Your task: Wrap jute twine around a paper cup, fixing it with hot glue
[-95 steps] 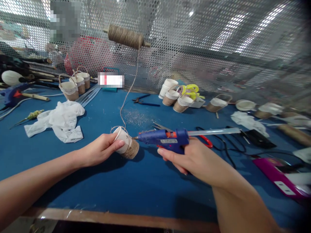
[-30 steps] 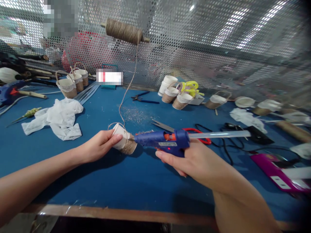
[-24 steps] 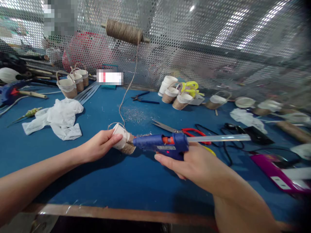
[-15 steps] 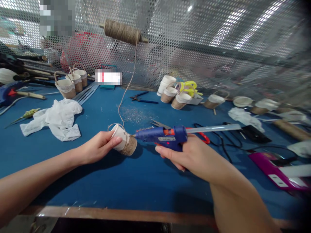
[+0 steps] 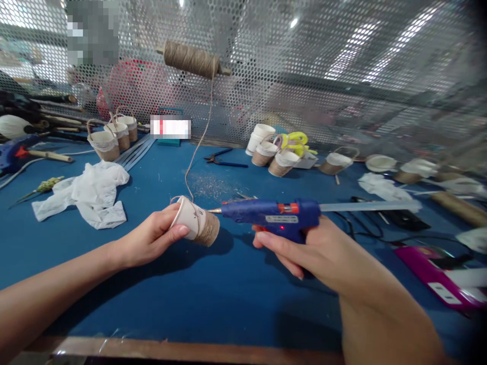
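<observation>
Head view: the left hand (image 5: pixel 152 238) grips a paper cup (image 5: pixel 194 226) lying sideways above the near middle of the blue table (image 5: pixel 213 299), its base half wound in twine (image 5: pixel 198 147). The right hand (image 5: pixel 304 251) is clenched round a blue glue gun (image 5: pixel 274 217), its nozzle seemingly just short of the cup's wrapped end.

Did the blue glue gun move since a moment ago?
Yes. The glue gun slid a little right: it now hides the red handles of the scissors, which showed before.
</observation>
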### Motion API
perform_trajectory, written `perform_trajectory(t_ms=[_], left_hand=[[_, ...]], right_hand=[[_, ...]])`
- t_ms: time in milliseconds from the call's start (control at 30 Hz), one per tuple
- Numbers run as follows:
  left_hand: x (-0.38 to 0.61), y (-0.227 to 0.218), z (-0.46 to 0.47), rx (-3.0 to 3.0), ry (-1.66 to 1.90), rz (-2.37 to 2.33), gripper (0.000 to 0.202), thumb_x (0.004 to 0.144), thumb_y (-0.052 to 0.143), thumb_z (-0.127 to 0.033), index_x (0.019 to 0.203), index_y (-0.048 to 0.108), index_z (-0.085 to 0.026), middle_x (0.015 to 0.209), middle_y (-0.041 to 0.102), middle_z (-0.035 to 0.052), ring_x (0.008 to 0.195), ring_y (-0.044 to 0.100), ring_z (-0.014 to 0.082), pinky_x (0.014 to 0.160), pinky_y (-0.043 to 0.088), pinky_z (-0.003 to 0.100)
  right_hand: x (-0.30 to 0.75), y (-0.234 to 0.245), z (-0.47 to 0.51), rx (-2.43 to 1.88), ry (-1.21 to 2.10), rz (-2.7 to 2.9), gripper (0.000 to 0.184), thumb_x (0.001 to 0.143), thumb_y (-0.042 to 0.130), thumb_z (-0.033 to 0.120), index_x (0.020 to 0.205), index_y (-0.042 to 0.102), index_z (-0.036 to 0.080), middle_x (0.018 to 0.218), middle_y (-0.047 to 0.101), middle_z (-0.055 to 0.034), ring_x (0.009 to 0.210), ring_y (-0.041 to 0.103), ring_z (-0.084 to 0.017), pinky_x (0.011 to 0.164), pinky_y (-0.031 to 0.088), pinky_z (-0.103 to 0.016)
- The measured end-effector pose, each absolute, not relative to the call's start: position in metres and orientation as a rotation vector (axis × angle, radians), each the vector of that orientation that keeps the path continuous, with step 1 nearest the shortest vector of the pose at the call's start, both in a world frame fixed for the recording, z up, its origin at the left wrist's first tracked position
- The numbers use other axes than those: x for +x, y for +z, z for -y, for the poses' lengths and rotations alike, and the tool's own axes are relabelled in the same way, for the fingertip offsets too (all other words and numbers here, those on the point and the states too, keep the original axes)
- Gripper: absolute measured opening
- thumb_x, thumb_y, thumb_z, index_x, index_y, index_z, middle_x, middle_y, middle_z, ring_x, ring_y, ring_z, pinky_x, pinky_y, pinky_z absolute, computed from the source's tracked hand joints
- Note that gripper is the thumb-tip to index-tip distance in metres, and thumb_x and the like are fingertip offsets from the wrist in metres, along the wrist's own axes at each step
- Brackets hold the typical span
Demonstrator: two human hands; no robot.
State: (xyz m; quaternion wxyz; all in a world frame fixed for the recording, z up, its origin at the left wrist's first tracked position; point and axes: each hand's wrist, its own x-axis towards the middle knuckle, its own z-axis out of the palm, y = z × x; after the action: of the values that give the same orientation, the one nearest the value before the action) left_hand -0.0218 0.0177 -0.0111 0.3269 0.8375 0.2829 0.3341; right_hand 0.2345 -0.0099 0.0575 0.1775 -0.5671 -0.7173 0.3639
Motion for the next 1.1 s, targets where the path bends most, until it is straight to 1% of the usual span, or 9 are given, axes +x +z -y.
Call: perform_trajectory(t_ms=[100, 267, 400, 500, 633, 800, 900, 967, 1100], left_hand=[[-0.0227, -0.0107, -0.0182, 2.185, 0.906, -0.718, 0.032, 0.09, 0.033, -0.032, 0.086, 0.057, -0.012, 0.093, 0.059, 0.0078, 0.081, 0.054, 0.0153, 0.077, 0.042, 0.024], [-0.0222, -0.0099, -0.0166, 2.188, 0.898, -0.689, 0.032, 0.091, 0.033, -0.031, 0.088, 0.058, -0.012, 0.098, 0.06, 0.0088, 0.086, 0.055, 0.0169, 0.08, 0.042, 0.025], [-0.0227, -0.0105, -0.0147, 2.211, 0.914, -0.676, 0.03, 0.091, 0.033, -0.03, 0.086, 0.057, -0.012, 0.095, 0.06, 0.0079, 0.082, 0.054, 0.0154, 0.08, 0.041, 0.025], [-0.0233, -0.0112, -0.0147, 2.226, 0.909, -0.664, 0.03, 0.091, 0.033, -0.03, 0.085, 0.056, -0.012, 0.092, 0.059, 0.0074, 0.082, 0.053, 0.0147, 0.081, 0.04, 0.025], [-0.0236, -0.0108, -0.0153, 2.235, 0.91, -0.668, 0.032, 0.091, 0.032, -0.032, 0.083, 0.055, -0.012, 0.089, 0.058, 0.007, 0.083, 0.053, 0.0152, 0.081, 0.04, 0.025], [-0.0224, -0.0086, -0.014, 2.234, 0.915, -0.662, 0.033, 0.091, 0.032, -0.033, 0.082, 0.056, -0.012, 0.087, 0.059, 0.0068, 0.081, 0.053, 0.0157, 0.081, 0.04, 0.027], [-0.0213, -0.0073, -0.013, 2.238, 0.891, -0.638, 0.034, 0.091, 0.031, -0.034, 0.081, 0.056, -0.013, 0.083, 0.06, 0.0067, 0.084, 0.053, 0.0172, 0.082, 0.04, 0.028], [-0.021, -0.007, -0.0129, 2.244, 0.88, -0.633, 0.035, 0.091, 0.031, -0.034, 0.081, 0.056, -0.013, 0.081, 0.06, 0.0069, 0.085, 0.053, 0.0179, 0.083, 0.04, 0.029], [-0.0219, -0.008, -0.0141, 2.243, 0.878, -0.654, 0.034, 0.091, 0.031, -0.033, 0.081, 0.057, -0.012, 0.084, 0.06, 0.008, 0.086, 0.052, 0.0178, 0.085, 0.039, 0.03]], right_hand=[[0.2377, 0.057, 0.0112, -1.56, 1.041, 1.997, 0.028, 0.079, 0.052, 0.046, 0.077, 0.056, 0.019, 0.035, 0.044, 0.0075, 0.039, 0.047, -0.01, 0.046, 0.041, -0.023], [0.2367, 0.0561, 0.0135, -1.563, 1.117, 2.002, 0.035, 0.078, 0.052, 0.05, 0.078, 0.06, 0.016, 0.036, 0.044, 0.007, 0.036, 0.043, -0.008, 0.043, 0.039, -0.022], [0.2356, 0.0552, 0.0125, -1.562, 1.126, 2.022, 0.038, 0.077, 0.051, 0.051, 0.079, 0.063, 0.015, 0.035, 0.044, 0.0067, 0.036, 0.044, -0.009, 0.045, 0.041, -0.023], [0.237, 0.0544, 0.0099, -1.542, 1.108, 2.052, 0.037, 0.078, 0.051, 0.049, 0.082, 0.063, 0.015, 0.036, 0.045, 0.0067, 0.038, 0.046, -0.01, 0.051, 0.044, -0.025], [0.2386, 0.055, 0.0076, -1.549, 1.07, 2.091, 0.037, 0.08, 0.049, 0.049, 0.073, 0.063, 0.015, 0.036, 0.045, 0.0056, 0.039, 0.047, -0.01, 0.056, 0.045, -0.026], [0.2363, 0.0568, 0.0072, -1.556, 1.082, 2.084, 0.034, 0.079, 0.049, 0.049, 0.07, 0.06, 0.018, 0.036, 0.045, 0.006, 0.04, 0.047, -0.011, 0.053, 0.044, -0.026], [0.2348, 0.0564, 0.0062, -1.56, 1.11, 2.071, 0.031, 0.08, 0.049, 0.047, 0.065, 0.055, 0.02, 0.037, 0.045, 0.0056, 0.044, 0.051, -0.013, 0.051, 0.043, -0.026], [0.2345, 0.0561, 0.0055, -1.563, 1.124, 2.062, 0.03, 0.08, 0.049, 0.047, 0.066, 0.056, 0.021, 0.037, 0.045, 0.0054, 0.045, 0.053, -0.014, 0.05, 0.042, -0.026], [0.2353, 0.0571, 0.0066, -1.546, 1.144, 2.048, 0.029, 0.079, 0.05, 0.046, 0.072, 0.058, 0.02, 0.037, 0.045, 0.0065, 0.042, 0.049, -0.012, 0.05, 0.043, -0.026]])
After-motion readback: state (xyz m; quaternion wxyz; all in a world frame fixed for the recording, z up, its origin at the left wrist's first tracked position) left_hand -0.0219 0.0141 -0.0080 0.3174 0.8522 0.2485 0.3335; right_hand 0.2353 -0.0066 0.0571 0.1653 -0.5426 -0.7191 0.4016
